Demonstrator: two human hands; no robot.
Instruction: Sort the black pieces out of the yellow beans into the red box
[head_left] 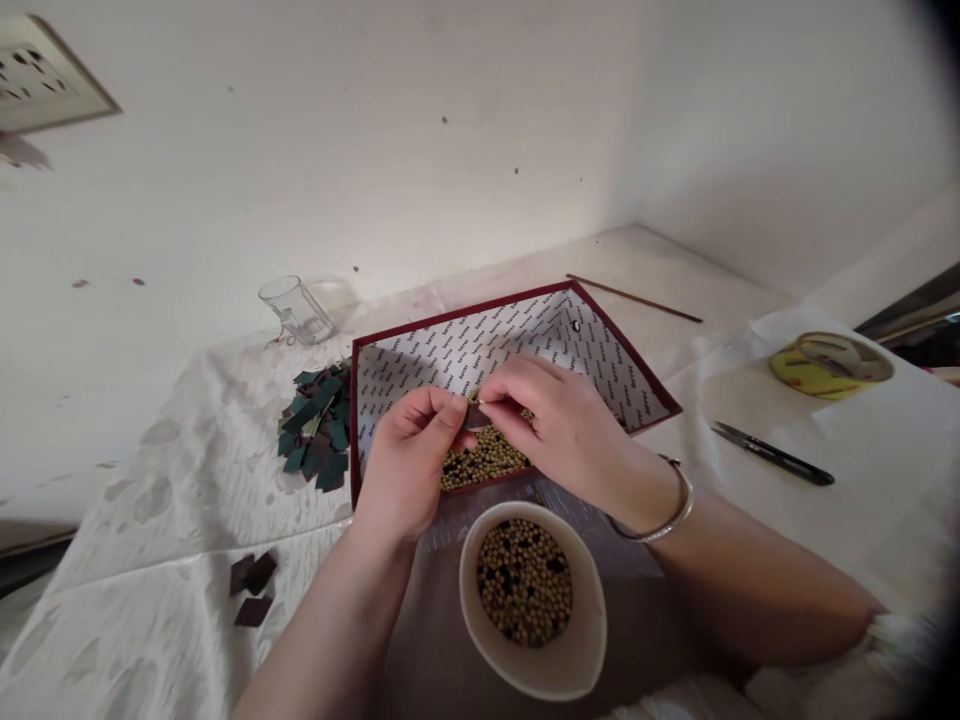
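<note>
One dark piece (475, 417) between both hands (411, 445).

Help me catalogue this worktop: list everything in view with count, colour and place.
Tray: one, red-rimmed, white printed lining, centre
Tub: one, whitish, in front of tray
Beads: many, gold and black, in tray and tub
Piled pieces: many, green and dark, left of tray
Loose pieces: three, dark maroon, lower left
Glass mug: one, clear, behind piled pieces
Thin stick: one, brown, back right
Pointed tool: one, black, right of tray
Round object: one, yellow, far right
Socket: one, off-white, upper left
Cloth: one, whitish, around tray
Walls: two, whitish, background
Small piece: one, dark, between the fingers, partly hidden
Bracelet: one, silver, lower right
Left hand: one, bare, over tray
Right hand: one, bare, over tray
</note>
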